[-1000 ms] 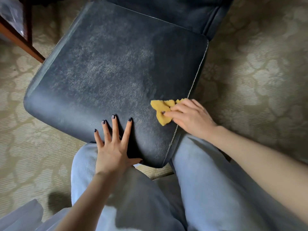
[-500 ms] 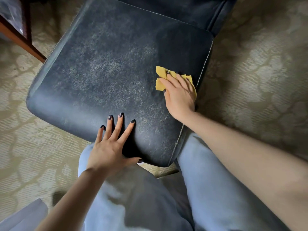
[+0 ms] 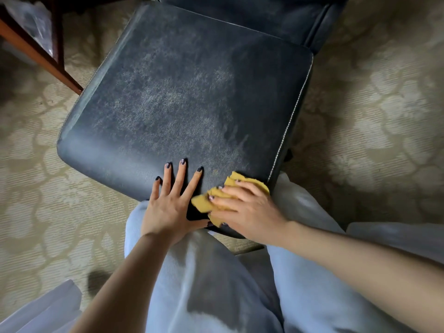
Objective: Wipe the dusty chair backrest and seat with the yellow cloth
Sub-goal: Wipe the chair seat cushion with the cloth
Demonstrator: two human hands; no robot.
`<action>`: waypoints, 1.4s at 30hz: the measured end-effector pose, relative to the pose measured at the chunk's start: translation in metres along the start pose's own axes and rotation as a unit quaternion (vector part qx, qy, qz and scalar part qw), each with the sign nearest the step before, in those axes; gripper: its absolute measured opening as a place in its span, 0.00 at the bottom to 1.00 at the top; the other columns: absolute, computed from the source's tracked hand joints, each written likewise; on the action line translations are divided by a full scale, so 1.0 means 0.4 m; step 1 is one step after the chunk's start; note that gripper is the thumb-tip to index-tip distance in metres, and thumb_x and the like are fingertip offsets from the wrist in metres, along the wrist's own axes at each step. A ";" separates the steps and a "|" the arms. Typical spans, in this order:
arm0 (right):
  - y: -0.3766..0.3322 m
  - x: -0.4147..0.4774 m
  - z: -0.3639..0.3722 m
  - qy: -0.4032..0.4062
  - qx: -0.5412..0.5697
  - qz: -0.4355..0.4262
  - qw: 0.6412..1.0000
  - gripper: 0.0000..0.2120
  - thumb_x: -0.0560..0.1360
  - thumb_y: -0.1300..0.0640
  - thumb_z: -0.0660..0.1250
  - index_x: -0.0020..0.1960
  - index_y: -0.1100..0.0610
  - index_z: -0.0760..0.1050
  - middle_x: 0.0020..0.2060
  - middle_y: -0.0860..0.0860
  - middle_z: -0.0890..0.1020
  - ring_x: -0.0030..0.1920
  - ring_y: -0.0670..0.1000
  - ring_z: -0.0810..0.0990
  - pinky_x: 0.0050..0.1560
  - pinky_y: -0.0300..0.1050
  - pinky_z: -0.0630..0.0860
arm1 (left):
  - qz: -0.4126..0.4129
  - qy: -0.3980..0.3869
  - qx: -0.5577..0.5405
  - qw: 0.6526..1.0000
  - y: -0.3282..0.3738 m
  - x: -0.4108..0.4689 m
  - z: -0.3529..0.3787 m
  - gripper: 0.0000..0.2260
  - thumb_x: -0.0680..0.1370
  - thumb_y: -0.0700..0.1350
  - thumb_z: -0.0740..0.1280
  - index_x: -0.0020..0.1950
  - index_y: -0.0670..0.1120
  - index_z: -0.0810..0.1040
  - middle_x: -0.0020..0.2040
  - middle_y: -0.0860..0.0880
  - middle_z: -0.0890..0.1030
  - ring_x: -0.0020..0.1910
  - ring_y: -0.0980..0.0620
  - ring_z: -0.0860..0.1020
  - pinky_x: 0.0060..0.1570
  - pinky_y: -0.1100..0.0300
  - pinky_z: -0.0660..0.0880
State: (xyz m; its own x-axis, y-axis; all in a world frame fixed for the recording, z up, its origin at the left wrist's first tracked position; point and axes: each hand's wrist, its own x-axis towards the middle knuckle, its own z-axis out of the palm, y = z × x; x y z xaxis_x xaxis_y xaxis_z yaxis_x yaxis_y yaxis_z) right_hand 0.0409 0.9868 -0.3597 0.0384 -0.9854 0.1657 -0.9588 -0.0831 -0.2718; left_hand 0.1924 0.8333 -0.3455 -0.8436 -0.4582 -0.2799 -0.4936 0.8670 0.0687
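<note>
Head view: at the seat's near edge, the left hand (image 3: 168, 207) braces flat on the seat (image 3: 180, 104), its 5 fingers straight and spread, holding nothing. Just right of it, the right hand (image 3: 249, 212) presses the yellow cloth (image 3: 204, 203) down under nearly straight fingers. Seat-wiping looks underway — the grey dust mid-seat calls for strokes farther and leftward — with the backrest (image 3: 252, 15) beyond possibly also needing a pass.

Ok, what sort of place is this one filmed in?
Probably a home or hotel room: a floral-patterned beige carpet, a dusty dark upholstered chair seat, and a wooden furniture leg at upper left.
</note>
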 end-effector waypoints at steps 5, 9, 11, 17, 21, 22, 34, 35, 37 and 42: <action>0.060 -0.009 -0.008 0.029 -0.014 -0.109 0.994 0.11 0.81 0.57 0.60 0.54 0.47 0.80 0.58 0.45 0.81 0.60 0.51 0.78 0.65 0.49 0.70 | 0.000 0.013 0.005 1.000 0.001 0.001 0.002 0.49 0.62 0.75 0.54 0.78 0.53 0.52 0.78 0.44 0.53 0.75 0.37 0.54 0.67 0.40 0.62; 0.102 0.035 -0.006 0.063 0.001 -0.089 0.994 0.10 0.79 0.60 0.63 0.53 0.52 0.81 0.57 0.49 0.82 0.56 0.54 0.79 0.65 0.53 0.70 | 0.003 0.017 -0.009 1.000 0.001 0.002 0.007 0.48 0.63 0.75 0.53 0.78 0.53 0.51 0.78 0.44 0.52 0.75 0.37 0.53 0.67 0.39 0.62; 0.136 0.068 -0.011 0.075 0.019 -0.041 0.996 0.10 0.77 0.59 0.64 0.53 0.53 0.82 0.56 0.51 0.82 0.56 0.55 0.77 0.64 0.53 0.69 | 0.002 0.016 -0.012 1.000 -0.001 0.003 0.008 0.47 0.63 0.75 0.53 0.78 0.53 0.50 0.78 0.45 0.52 0.75 0.37 0.52 0.68 0.39 0.61; 0.269 0.189 -0.074 0.007 -0.026 0.100 0.995 0.16 0.75 0.48 0.57 0.56 0.48 0.80 0.56 0.49 0.81 0.59 0.55 0.71 0.62 0.48 0.64 | -0.001 0.019 -0.019 1.000 -0.002 0.005 0.004 0.47 0.64 0.76 0.53 0.77 0.54 0.51 0.78 0.45 0.52 0.76 0.38 0.52 0.69 0.40 0.60; 0.323 0.253 -0.116 -0.001 -0.054 0.210 0.976 0.14 0.78 0.47 0.58 0.60 0.46 0.76 0.60 0.52 0.73 0.59 0.57 0.69 0.59 0.45 0.65 | -0.002 0.013 -0.022 1.000 -0.005 0.006 0.008 0.47 0.64 0.75 0.56 0.77 0.56 0.47 0.78 0.47 0.49 0.76 0.39 0.50 0.71 0.41 0.57; 0.330 0.273 -0.118 -0.003 -0.054 0.245 0.968 0.13 0.79 0.49 0.58 0.60 0.47 0.75 0.60 0.52 0.72 0.60 0.56 0.67 0.59 0.45 0.62 | -0.003 0.012 -0.024 1.000 -0.004 0.006 0.009 0.47 0.64 0.74 0.58 0.77 0.56 0.47 0.78 0.47 0.49 0.76 0.39 0.49 0.71 0.41 0.57; 0.088 0.202 -0.010 0.067 0.024 0.224 0.972 0.17 0.74 0.55 0.56 0.56 0.54 0.80 0.57 0.51 0.81 0.53 0.61 0.76 0.56 0.57 0.74 | 0.000 0.016 -0.024 1.000 -0.001 0.008 0.004 0.49 0.64 0.69 0.66 0.78 0.52 0.49 0.78 0.45 0.52 0.76 0.38 0.51 0.70 0.40 0.58; 0.063 0.177 0.000 0.074 0.020 0.214 0.974 0.18 0.73 0.55 0.56 0.56 0.54 0.81 0.57 0.51 0.82 0.52 0.60 0.76 0.55 0.56 0.74 | -0.003 0.017 -0.024 1.000 0.000 0.008 0.004 0.50 0.63 0.69 0.66 0.78 0.50 0.49 0.78 0.45 0.52 0.76 0.39 0.51 0.70 0.40 0.59; 0.018 0.135 0.015 0.085 0.008 0.193 0.977 0.16 0.73 0.56 0.59 0.56 0.52 0.81 0.57 0.49 0.82 0.52 0.57 0.75 0.55 0.53 0.72 | -0.013 0.017 -0.028 0.999 0.001 0.008 0.004 0.52 0.63 0.69 0.67 0.78 0.46 0.49 0.78 0.46 0.52 0.76 0.40 0.51 0.70 0.41 0.59; -0.056 0.043 0.048 0.122 -0.003 0.098 0.988 0.11 0.71 0.59 0.66 0.49 0.49 0.83 0.54 0.46 0.83 0.49 0.53 0.76 0.50 0.49 0.73 | -0.025 0.014 -0.048 0.998 0.006 0.005 -0.002 0.52 0.66 0.71 0.62 0.78 0.44 0.45 0.78 0.50 0.48 0.76 0.44 0.48 0.71 0.44 0.57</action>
State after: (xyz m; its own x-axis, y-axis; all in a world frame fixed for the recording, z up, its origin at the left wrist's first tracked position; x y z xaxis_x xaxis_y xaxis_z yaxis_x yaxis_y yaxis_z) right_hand 0.0684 0.9688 -0.3687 -0.2162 -0.9174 0.3341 -0.9428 0.1073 -0.3157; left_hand 0.1895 0.8343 -0.3452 -0.8223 -0.5072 -0.2581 -0.5522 0.8207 0.1465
